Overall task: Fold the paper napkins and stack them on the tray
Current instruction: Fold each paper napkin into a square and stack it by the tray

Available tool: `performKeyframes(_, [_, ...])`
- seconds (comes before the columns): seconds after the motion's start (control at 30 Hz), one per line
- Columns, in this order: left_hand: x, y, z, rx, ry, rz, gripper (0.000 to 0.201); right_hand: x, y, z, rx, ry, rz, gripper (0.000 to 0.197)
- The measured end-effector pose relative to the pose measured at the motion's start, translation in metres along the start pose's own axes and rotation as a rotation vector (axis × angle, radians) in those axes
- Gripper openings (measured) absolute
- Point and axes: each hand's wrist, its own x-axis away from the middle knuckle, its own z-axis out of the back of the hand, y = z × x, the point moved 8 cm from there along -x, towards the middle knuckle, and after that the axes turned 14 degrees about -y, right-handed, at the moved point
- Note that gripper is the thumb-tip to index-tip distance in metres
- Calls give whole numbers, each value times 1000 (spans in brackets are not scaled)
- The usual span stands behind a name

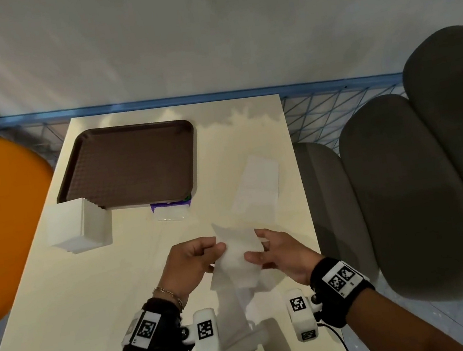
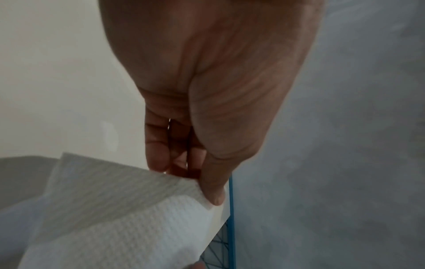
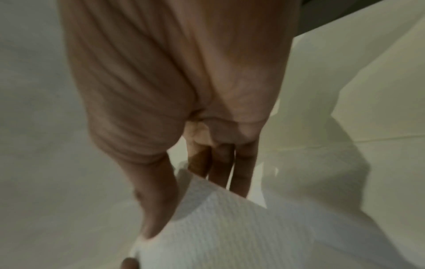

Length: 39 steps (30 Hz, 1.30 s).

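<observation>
A white paper napkin [image 1: 238, 260] hangs in the air above the near part of the table, held between both hands. My left hand [image 1: 193, 259] pinches its left edge with thumb and fingers; the left wrist view shows the thumb on the napkin [image 2: 128, 214]. On the other side my right hand [image 1: 275, 254] pinches the right edge, thumb on top of the napkin [image 3: 230, 236]. The brown tray [image 1: 129, 165] lies at the far left of the table with nothing on it. A pile of white napkins [image 1: 77, 225] sits at the tray's near left corner.
One more napkin [image 1: 256, 191] lies flat on the cream table [image 1: 93, 301] at the right. A purple and clear packet [image 1: 171, 209] sits at the tray's near edge. An orange chair [image 1: 0, 222] stands left, grey cushions [image 1: 413, 193] right.
</observation>
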Motion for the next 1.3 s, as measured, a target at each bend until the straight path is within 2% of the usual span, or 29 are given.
performKeyframes(0.07, [5, 8, 7, -51, 59, -17, 27, 5, -14, -1, 27, 73, 55, 71])
performKeyframes(0.13, [11, 18, 12, -102, 112, -67, 44, 11, -26, 3, 100, 161, 99, 77])
performKeyframes(0.2, [17, 25, 12, -115, 122, -120, 53, 17, -38, 3, 186, 204, 148, 84])
performKeyframes(0.3, [23, 29, 11, -72, 126, -184, 41, 27, -58, -7, 321, 196, 224, 84])
performKeyframes(0.37, [26, 30, 11, -62, 105, -196, 36, 33, -69, -13, 420, 190, 249, 69])
performKeyframes(0.47, [30, 36, 11, -85, 66, -182, 39, 40, -78, -19, 595, 207, 204, 48])
performKeyframes(0.63, [42, 59, 14, -401, 155, -244, 34, 47, -92, -33, 765, 218, 185, 36])
performKeyframes(0.77, [54, 78, 11, -635, 220, -363, 21, 49, -100, -42, 909, 250, 202, 20])
performKeyframes(0.83, [58, 82, 10, -703, 223, -398, 16, 50, -105, -49, 1119, 291, 203, 23])
performKeyframes(0.9, [58, 83, 10, -741, 204, -395, 16, 50, -109, -58, 1283, 330, 199, 41])
performKeyframes(0.97, [58, 84, 9, -768, 175, -388, 15, 45, -112, -72, 1374, 301, 216, 54])
performKeyframes(1.03, [59, 87, 8, -772, 153, -397, 15, 36, -113, -90, 1466, 231, 242, 39])
performKeyframes(1.1, [60, 89, 13, -744, 151, -410, 17, 28, -113, -100, 1440, 186, 213, 15])
performKeyframes(1.13, [61, 89, 18, -696, 156, -411, 19, 25, -114, -99, 1334, 190, 189, 8])
performKeyframes(1.23, [64, 82, 36, -448, 160, -389, 27, 21, -113, -88, 899, 237, 169, 13])
performKeyframes(1.3, [66, 76, 45, -294, 159, -365, 28, 19, -108, -85, 637, 218, 190, 18])
